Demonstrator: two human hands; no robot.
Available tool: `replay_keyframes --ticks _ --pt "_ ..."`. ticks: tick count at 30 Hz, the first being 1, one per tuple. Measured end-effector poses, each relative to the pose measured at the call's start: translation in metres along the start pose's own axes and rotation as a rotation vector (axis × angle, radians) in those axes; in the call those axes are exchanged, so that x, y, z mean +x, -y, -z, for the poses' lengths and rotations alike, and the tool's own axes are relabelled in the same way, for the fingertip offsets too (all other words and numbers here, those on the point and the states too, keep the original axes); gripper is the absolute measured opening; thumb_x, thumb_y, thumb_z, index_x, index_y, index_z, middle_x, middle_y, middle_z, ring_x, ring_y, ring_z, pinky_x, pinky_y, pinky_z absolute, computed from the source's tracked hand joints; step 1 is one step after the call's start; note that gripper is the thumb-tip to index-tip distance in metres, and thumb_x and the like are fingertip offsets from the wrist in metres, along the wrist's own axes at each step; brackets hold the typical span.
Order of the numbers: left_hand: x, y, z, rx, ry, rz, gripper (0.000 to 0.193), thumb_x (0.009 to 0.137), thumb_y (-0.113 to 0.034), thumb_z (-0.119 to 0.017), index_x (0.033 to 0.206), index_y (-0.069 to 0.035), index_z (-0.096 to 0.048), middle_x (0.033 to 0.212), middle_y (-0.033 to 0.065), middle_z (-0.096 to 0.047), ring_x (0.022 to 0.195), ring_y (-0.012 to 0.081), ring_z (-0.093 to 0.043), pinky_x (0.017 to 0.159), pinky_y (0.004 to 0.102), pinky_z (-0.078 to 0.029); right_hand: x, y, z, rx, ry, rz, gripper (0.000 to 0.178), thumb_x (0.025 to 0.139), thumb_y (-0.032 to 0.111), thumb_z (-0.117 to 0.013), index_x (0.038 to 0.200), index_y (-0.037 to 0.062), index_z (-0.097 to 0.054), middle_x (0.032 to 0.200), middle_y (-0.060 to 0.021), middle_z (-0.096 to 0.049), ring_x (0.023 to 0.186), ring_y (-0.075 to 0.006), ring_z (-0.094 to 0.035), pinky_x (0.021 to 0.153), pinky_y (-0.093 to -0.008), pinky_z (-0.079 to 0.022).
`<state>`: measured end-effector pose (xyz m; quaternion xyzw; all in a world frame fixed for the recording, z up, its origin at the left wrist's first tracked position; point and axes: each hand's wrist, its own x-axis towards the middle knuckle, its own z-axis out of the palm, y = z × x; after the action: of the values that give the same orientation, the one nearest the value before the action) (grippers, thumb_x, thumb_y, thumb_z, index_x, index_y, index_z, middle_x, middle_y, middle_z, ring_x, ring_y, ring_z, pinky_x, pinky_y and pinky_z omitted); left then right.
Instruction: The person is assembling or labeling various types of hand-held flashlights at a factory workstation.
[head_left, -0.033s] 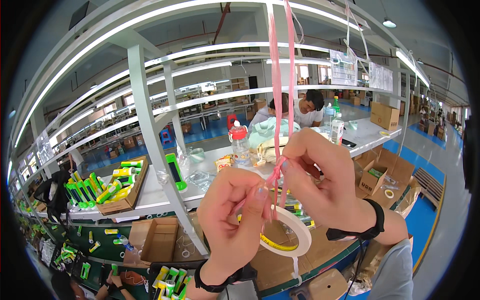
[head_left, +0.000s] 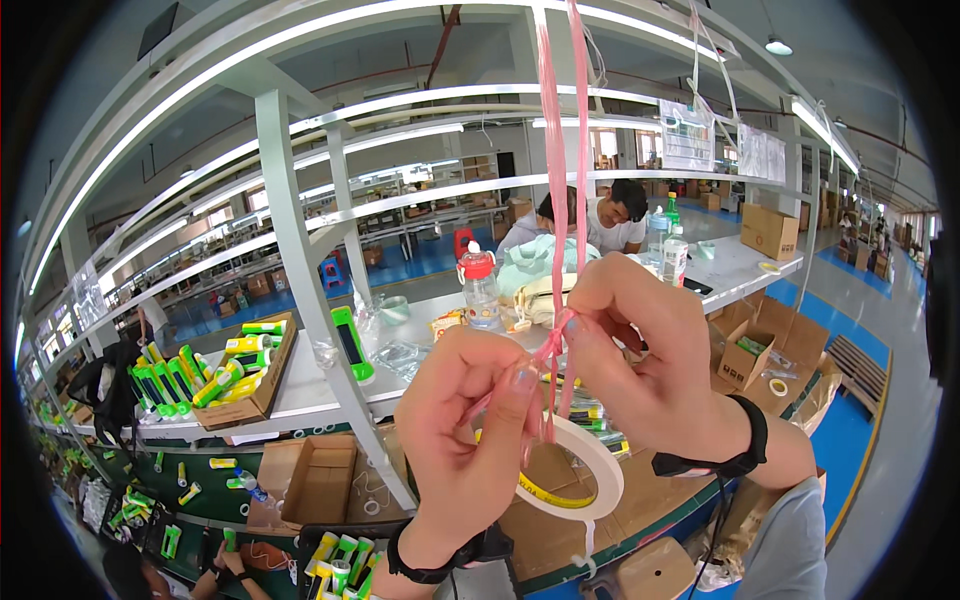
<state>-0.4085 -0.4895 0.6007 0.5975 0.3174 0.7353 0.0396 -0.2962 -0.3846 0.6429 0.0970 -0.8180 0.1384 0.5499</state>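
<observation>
Two pink plastic strands [head_left: 553,150] hang from the overhead frame and come together at a knot in front of me. My left hand [head_left: 460,425] pinches the pink string just below and left of the knot, its thumb pressed against the curled fingers. On the other side, my right hand [head_left: 655,365] pinches the string at the knot between thumb and forefinger. Below the knot hangs a white roll of tape [head_left: 608,470] with a yellow inner core, the pink string running down to it. My left fingers partly hide the string there.
A carton of green-and-yellow flashlight-like items [head_left: 262,385] stands on the left bench. Behind my hands are a red-capped bottle [head_left: 478,285] and a pale green cloth [head_left: 540,262]. Two people sit across the bench. A grey post [head_left: 300,250] rises left of my hands.
The tape roll has shifted slightly downward. My left hand has moved the string a little at the knot; both hands keep their pinch.
</observation>
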Motion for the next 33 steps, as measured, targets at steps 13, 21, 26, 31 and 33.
replay_keyframes --ticks 13,21,26,31,33 --pt "0.006 -0.003 -0.004 0.007 0.077 0.098 0.008 0.094 -0.007 -0.048 0.089 -0.001 -0.049 0.06 0.0041 -0.053 0.045 0.005 -0.043 0.042 0.0173 -0.032 0.0 -0.005 0.015 -0.49 0.135 0.324 0.013 0.072 0.005 -0.06 0.084 0.0049 -0.055 0.068 -0.0064 -0.053 0.051 -0.0213 -0.053 0.043 -0.0294 -0.04" --pt "-0.002 0.011 -0.012 0.192 0.052 -0.095 0.007 0.093 -0.006 -0.048 0.088 -0.001 -0.049 0.061 0.0028 -0.052 0.049 0.0036 -0.042 0.045 0.0164 -0.03 0.001 -0.005 0.005 0.304 -0.08 -0.226 0.003 0.085 0.002 -0.053 0.087 0.0009 -0.056 0.067 0.003 -0.052 0.054 0.0008 -0.043 0.045 -0.0163 -0.03" --pt "-0.005 0.013 -0.007 0.131 0.055 0.011 0.008 0.094 -0.007 -0.046 0.088 -0.002 -0.049 0.065 0.0017 -0.051 0.051 0.003 -0.04 0.047 0.0173 -0.031 0.003 -0.012 0.007 0.453 -0.04 -0.259 0.003 0.087 0.0 -0.05 0.088 -0.0005 -0.052 0.076 0.0001 -0.054 0.057 0.0008 -0.045 0.048 -0.0151 -0.032" --pt "-0.001 0.016 0.0 0.187 0.15 0.112 0.011 0.093 -0.005 -0.047 0.084 -0.001 -0.05 0.071 0.001 -0.046 0.06 0.0048 -0.041 0.055 0.0196 -0.033 0.005 -0.002 0.016 0.579 0.039 -0.236 0.006 0.091 0.002 -0.047 0.094 -0.0025 -0.049 0.088 -0.0046 -0.057 0.055 -0.0011 -0.049 0.048 -0.0168 -0.036" --pt "0.0 0.015 0.002 0.156 0.146 0.101 0.012 0.093 -0.007 -0.047 0.084 -0.001 -0.05 0.073 0.0006 -0.045 0.061 0.0046 -0.041 0.054 0.0193 -0.032 0.006 0.004 0.019 0.863 0.121 -0.423 0.008 0.093 0.007 -0.05 0.096 0.0 -0.051 0.083 -0.004 -0.058 0.05 -0.0022 -0.049 0.042 -0.0166 -0.032"
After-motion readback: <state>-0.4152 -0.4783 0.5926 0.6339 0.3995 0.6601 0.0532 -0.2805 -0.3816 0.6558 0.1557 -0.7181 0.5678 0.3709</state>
